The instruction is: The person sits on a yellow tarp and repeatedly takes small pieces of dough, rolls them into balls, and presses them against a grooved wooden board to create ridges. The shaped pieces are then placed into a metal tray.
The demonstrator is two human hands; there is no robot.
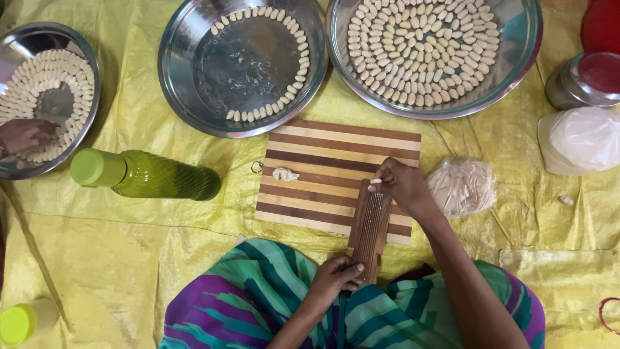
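Head camera looked straight down on the right hand, whose fingertips pinched a small pale piece of dough against the top end of a narrow, brown, ridged wooden board. The left hand gripped the lower end of that ridged board, fingers curled over its edge, holding it tilted from the lap up onto a rectangular wooden chopping board with dark and light stripes. A small lump of off-white dough lay on the striped board, left of the ridged one and apart from it.

Both boards sat over a crinkled yellow plastic sheet spread on the floor. Just right of the right hand lay a clear plastic bag of pale dough strips. Beyond the striped board stood a round steel tray with a curved row of shaped dough pieces along its rim, and beside it a second round steel tray packed with rings of the same pieces. A green plastic bottle with a light green cap lay on its side to the left. Farther left, another person's hand rested in a third steel tray of dough pieces. A white plastic bag sat at the right edge.
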